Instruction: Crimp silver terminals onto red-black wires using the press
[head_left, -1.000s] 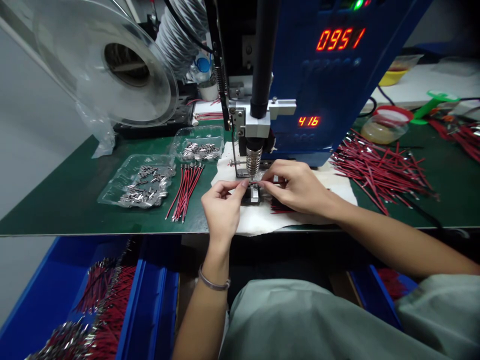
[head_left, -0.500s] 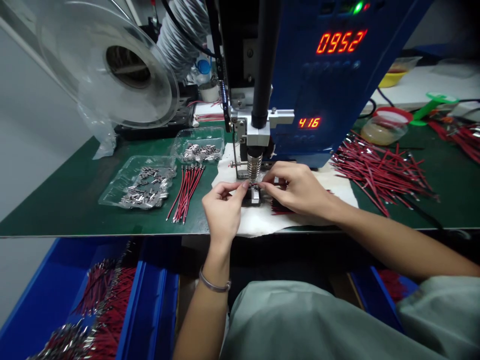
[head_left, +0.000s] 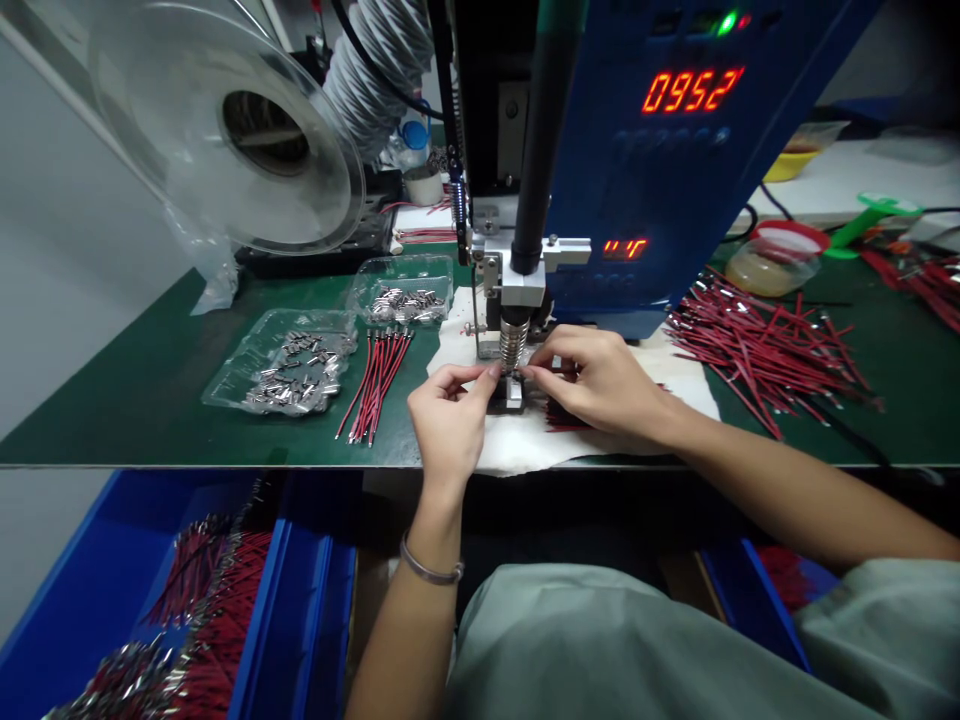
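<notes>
Red digits (head_left: 691,90) above the fingers read 0952. Left hand (head_left: 448,420) and right hand (head_left: 600,378) both pinch something tiny, maybe a wire, under the press tip (head_left: 513,344).

Two clear trays (head_left: 225,375) (metal parts inside), two blue bins (head_left: 90,570), one reel (head_left: 225,130)

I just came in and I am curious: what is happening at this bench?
A person sits at a blue machine. The left hand and right hand pinch a small part on the fixture under the machine's tip. Its counter reads 0952. Loose red wires lie to the right, and trays of metal pieces to the left.
</notes>
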